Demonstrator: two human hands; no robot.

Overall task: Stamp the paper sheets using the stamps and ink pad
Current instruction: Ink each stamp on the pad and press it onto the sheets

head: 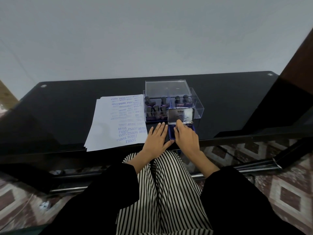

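Nearest the camera lies a lap in black-and-white striped cloth [162, 192], with black sleeves [108, 189] on either side. Both forearms reach to the near edge of a black glass table [67, 107].

The left hand [155, 141] lies flat on the table at that near edge. Its fingers are straight and released, and its thumb touches the near left corner of the ink pad [171, 133]. The ink pad sits at the near edge, just right of the table's middle. Its blue base is mostly covered by the right hand [186, 139], and its silver lid [180, 116] stands upright at the far side. The right hand's fingers [178, 127] are bent, with the tips against the lower part of the lid. I cannot tell whether they pinch it or only touch it.

Left of the hands, a stack of paper sheets [105, 129] reaches from the near edge toward the middle. The top sheet is stamped in blue with AIR MAIL, SAMPLE, AMENDED and FRAGILE.

Just behind the ink pad is a clear plastic box [199, 107], touching the sheets' far right corner. Dark-handled stamps [155, 109] stand upright in its left and middle parts. A clear lid [167, 87] rests across the box's far side.
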